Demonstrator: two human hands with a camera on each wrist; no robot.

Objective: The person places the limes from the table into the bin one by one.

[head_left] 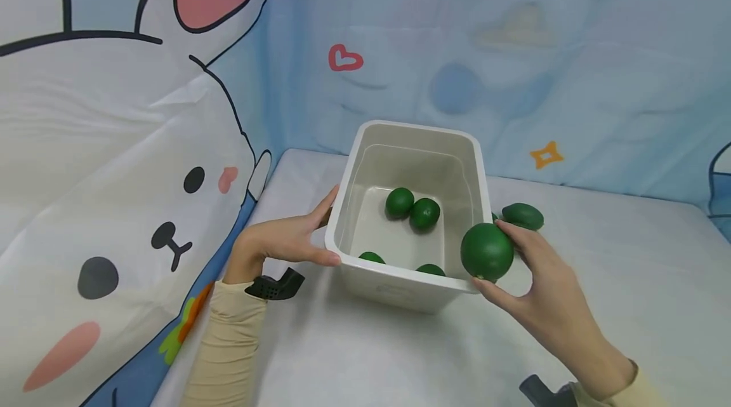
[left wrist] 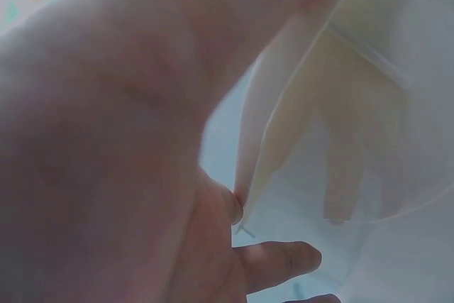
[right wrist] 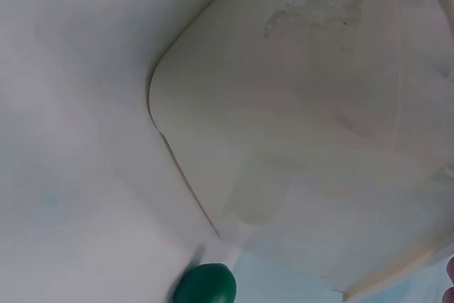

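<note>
A white plastic bin stands on the table, and several green round fruits lie in its bottom. My left hand grips the bin's left wall near the front corner, thumb at the rim and fingers along the outside. In the left wrist view the palm fills the frame, with the bin wall against it. My right hand holds a larger green ball between thumb and fingers, just above the bin's near right corner. The right wrist view shows the bin's outer wall.
One more green fruit lies on the white table just right of the bin; it appears as a green fruit in the right wrist view too. A cartoon rabbit backdrop hangs close on the left and behind.
</note>
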